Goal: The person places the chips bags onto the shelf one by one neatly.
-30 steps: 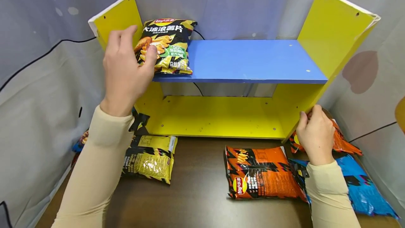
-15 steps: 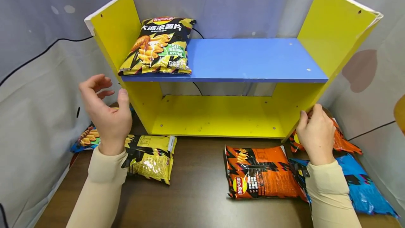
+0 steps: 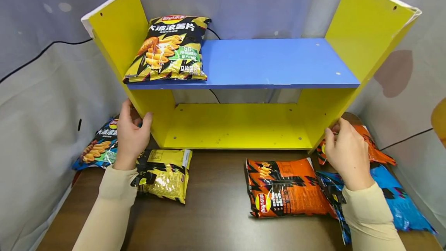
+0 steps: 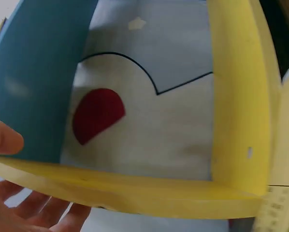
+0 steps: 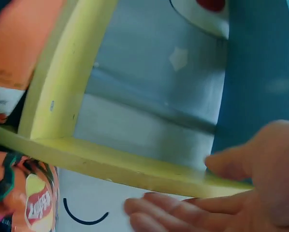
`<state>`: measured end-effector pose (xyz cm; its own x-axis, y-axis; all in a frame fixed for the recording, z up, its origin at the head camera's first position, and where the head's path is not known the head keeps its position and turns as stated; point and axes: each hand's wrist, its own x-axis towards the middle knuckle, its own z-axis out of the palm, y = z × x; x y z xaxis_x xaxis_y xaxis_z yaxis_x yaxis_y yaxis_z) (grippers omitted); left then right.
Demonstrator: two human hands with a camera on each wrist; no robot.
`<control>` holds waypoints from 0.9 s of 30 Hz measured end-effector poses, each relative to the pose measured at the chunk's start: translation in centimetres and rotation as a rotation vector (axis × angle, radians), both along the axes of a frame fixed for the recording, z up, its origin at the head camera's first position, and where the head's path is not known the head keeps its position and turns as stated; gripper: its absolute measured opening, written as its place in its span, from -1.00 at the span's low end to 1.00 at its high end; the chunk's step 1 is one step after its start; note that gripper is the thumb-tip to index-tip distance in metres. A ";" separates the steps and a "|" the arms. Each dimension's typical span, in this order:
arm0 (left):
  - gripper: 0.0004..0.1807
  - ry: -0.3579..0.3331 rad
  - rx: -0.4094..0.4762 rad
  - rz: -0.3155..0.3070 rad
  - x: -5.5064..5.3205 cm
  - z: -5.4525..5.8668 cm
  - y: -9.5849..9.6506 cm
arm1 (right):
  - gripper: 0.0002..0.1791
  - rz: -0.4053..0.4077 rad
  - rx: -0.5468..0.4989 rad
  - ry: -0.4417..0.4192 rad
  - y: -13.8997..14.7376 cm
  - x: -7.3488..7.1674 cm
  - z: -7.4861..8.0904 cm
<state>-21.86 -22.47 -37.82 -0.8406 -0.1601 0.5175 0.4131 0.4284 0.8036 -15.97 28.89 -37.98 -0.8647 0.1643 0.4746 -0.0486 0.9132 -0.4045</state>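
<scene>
A yellow shelf unit with a blue middle board (image 3: 278,63) stands on the table. Its left side panel (image 3: 116,30) is gripped low on the front edge by my left hand (image 3: 132,140). In the left wrist view the thumb lies inside that panel and the fingers (image 4: 50,210) outside. My right hand (image 3: 350,156) holds the lower right panel (image 3: 343,102) the same way; its fingers (image 5: 168,208) look blurred in the right wrist view. A black-and-yellow bag of potato chips (image 3: 167,51) leans at the left end of the blue board.
A yellow chip bag (image 3: 165,175) lies before the unit at left, a blue one (image 3: 99,146) beyond my left hand. An orange bag (image 3: 289,187) lies front right. Another orange bag (image 3: 371,146) and a blue bag (image 3: 400,200) are by my right arm. Curtains (image 3: 45,127) surround the table.
My left hand has come away from the black-and-yellow chip bag, dropped down and taken hold of the left panel. My right hand stays at the right panel. The view has shifted slightly.
</scene>
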 end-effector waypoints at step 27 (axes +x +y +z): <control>-0.54 -0.016 -0.188 0.019 -0.6 -2.9 -0.7 | 0.05 0.503 0.653 -0.218 -6.6 8.8 -8.7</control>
<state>-22.48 -23.16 -40.72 -0.8467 -0.0775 0.5264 0.3914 0.5793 0.7150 -7.15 22.32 -46.64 -0.8445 -0.5128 0.1545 -0.4933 0.8571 0.1484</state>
